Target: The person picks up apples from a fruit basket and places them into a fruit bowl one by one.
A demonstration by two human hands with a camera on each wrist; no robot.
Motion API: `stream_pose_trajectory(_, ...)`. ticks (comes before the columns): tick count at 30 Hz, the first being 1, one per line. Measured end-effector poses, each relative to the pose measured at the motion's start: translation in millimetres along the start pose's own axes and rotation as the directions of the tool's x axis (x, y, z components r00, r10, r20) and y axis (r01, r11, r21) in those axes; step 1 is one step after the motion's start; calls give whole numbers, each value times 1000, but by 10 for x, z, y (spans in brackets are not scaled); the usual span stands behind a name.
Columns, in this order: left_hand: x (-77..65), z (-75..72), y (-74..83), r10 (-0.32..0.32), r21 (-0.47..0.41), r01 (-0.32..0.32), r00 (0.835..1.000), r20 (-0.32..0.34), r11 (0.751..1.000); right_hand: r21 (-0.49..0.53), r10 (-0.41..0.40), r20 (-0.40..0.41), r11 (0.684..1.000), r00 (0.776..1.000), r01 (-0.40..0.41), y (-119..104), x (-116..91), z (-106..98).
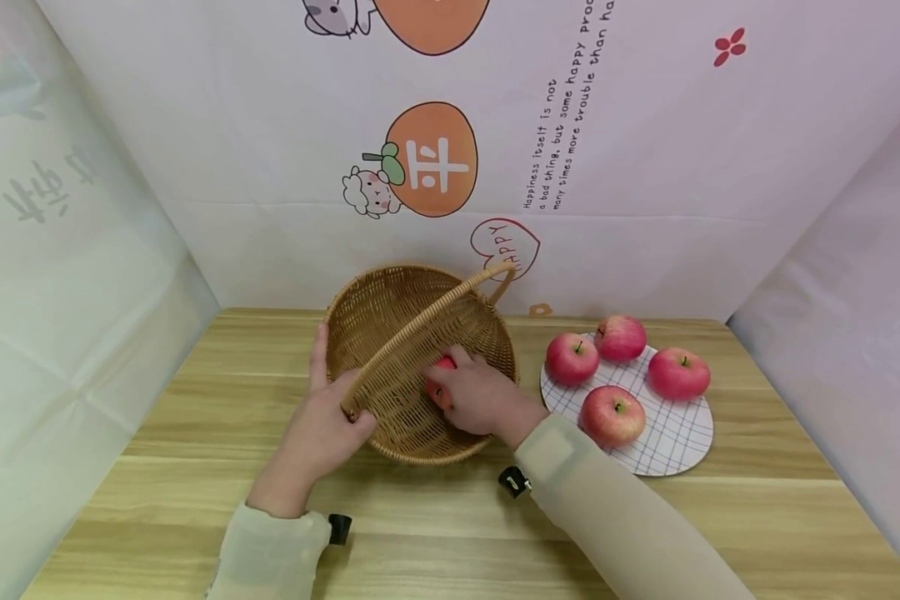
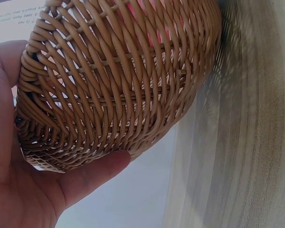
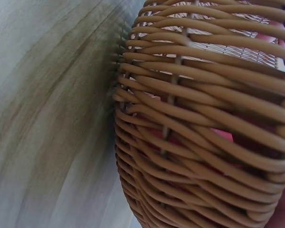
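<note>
A wicker basket (image 1: 390,312) with an arched handle (image 1: 427,315) stands tilted near the back of the table. My left hand (image 1: 326,429) grips its rim at the near-left foot of the handle, thumb over the edge and fingers along the outer wall. The left wrist view shows the woven side (image 2: 123,90) close up beside that hand. Inside the basket, my right hand (image 1: 480,396) holds a red apple (image 1: 437,393) low against the wall, its fingers partly covering the fruit. Patches of red show through the weave (image 3: 204,104) in the right wrist view.
To the right, several red apples (image 1: 613,415) sit on an oval checked mat (image 1: 675,450). The wooden table (image 1: 420,533) meets a printed cloth backdrop (image 1: 270,167) close behind the basket, with pale cloth walls on both sides.
</note>
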State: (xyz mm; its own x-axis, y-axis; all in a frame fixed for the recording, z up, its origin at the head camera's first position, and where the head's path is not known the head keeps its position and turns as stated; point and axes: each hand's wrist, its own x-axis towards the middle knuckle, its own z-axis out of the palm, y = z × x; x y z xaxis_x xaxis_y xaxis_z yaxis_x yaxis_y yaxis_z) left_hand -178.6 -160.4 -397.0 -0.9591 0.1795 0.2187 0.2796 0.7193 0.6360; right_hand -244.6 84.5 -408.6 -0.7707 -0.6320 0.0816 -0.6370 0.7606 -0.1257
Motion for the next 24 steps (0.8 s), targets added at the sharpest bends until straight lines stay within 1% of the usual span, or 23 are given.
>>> stream_pose_trajectory(5,-2,2,6,9,6,-9,1000,-3,1000,14,13,21,1000,1000,-13,2,3,-11)
stream_pose_trajectory(7,-2,4,6,10,4,-10,1000,-1,1000,37,11,11,999,1000,-11,13,8,-11)
stream_pose_trajectory(9,-4,3,4,9,1,-9,1000,1,1000,118,24,-21,993,999,-21,28,4,-16)
stream_pose_trajectory(10,-5,5,5,8,-1,-8,1000,3,1000,172,36,-46,985,998,-27,39,1,-20)
stream_pose_trajectory(12,-8,5,9,5,-5,-5,1000,5,1000,292,75,-101,956,992,-42,59,-7,-31)
stream_pose_trajectory(14,-11,3,15,-3,-13,3,1000,8,1000,417,124,-144,908,982,-53,71,-18,-50)
stream_pose_trajectory(16,-13,4,20,-15,-20,15,1000,12,1000,495,166,-175,867,970,-59,76,-21,-65)
stream_pose_trajectory(19,-15,4,20,-39,-34,39,999,24,999,583,237,-166,806,957,-98,60,-35,-92)
stream_pose_trajectory(20,-16,4,18,-44,-36,45,999,27,998,630,260,-149,768,954,-111,48,-38,-102)
stream_pose_trajectory(21,-15,5,13,-47,-36,48,998,28,998,685,279,-127,719,952,-119,35,-44,-116)
stream_pose_trajectory(22,-15,7,9,-48,-35,49,998,27,998,743,299,-100,657,949,-129,20,-52,-130)
stream_pose_trajectory(24,-16,9,2,-48,-34,49,999,26,998,850,325,-44,509,945,-135,-8,-67,-160)
